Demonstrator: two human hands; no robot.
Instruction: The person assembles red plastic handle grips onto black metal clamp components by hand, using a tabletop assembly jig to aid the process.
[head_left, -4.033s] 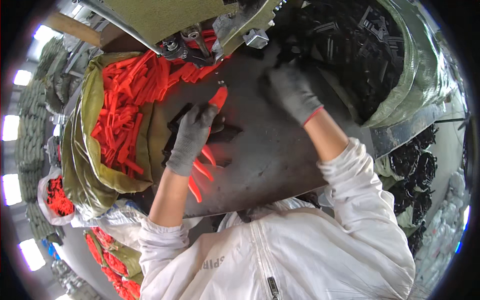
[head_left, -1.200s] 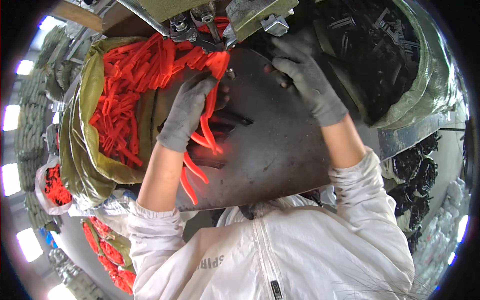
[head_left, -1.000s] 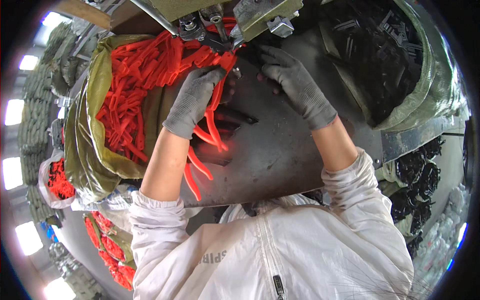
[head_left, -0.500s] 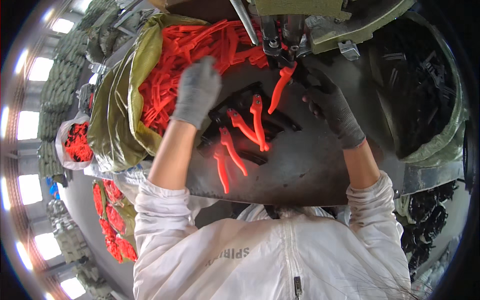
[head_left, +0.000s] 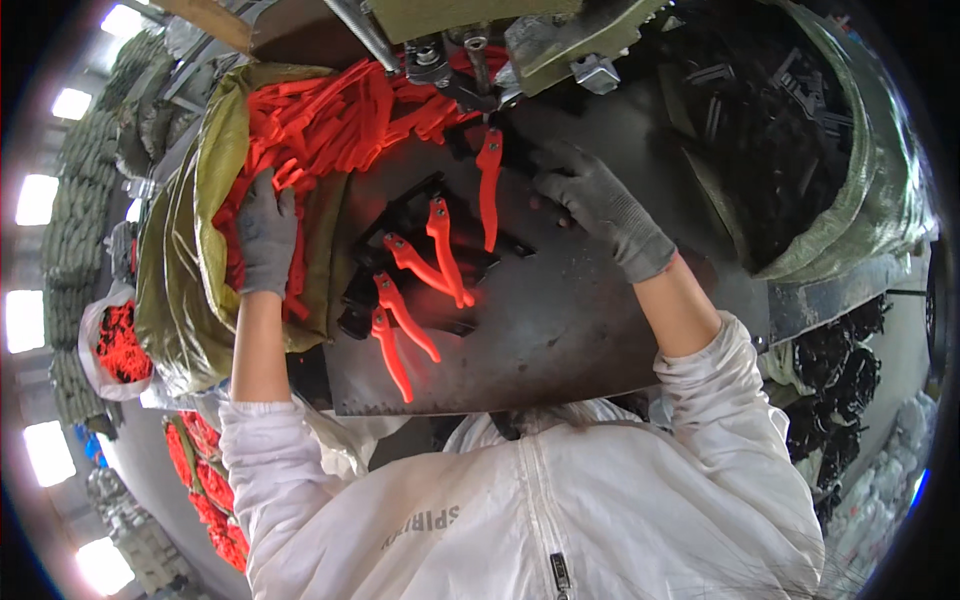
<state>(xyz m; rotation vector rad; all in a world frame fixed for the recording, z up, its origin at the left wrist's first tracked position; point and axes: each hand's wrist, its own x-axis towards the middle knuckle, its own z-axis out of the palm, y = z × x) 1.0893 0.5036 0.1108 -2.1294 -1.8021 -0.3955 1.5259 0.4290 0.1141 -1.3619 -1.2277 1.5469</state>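
My left hand [head_left: 267,238], in a grey glove, reaches into the sack of loose red handles [head_left: 335,115]. Its fingers are closed at a red handle [head_left: 293,175] that pokes out by the fingertips. My right hand [head_left: 605,210], also gloved, is beside the machine head [head_left: 470,75], its fingers curled at a dark metal piece [head_left: 515,152]; the fingertips blend into the dark there. A red handle [head_left: 489,190] hangs from the machine head toward me. On the bench, several red-handled pieces with black metal parts, such as one red handle [head_left: 446,250], lie in a loose overlapping row.
An olive woven sack [head_left: 185,270] holds the red handles at the left. Another sack [head_left: 890,180] at the right holds black metal parts [head_left: 770,120]. The dark metal bench top [head_left: 560,340] ends just before my body. Red bundles [head_left: 205,490] lie on the floor at left.
My left hand has moved left and down into the red handles, its fingers closing there. My right hand stays by the machine head. The whole view has shifted, with the bench appearing further left.
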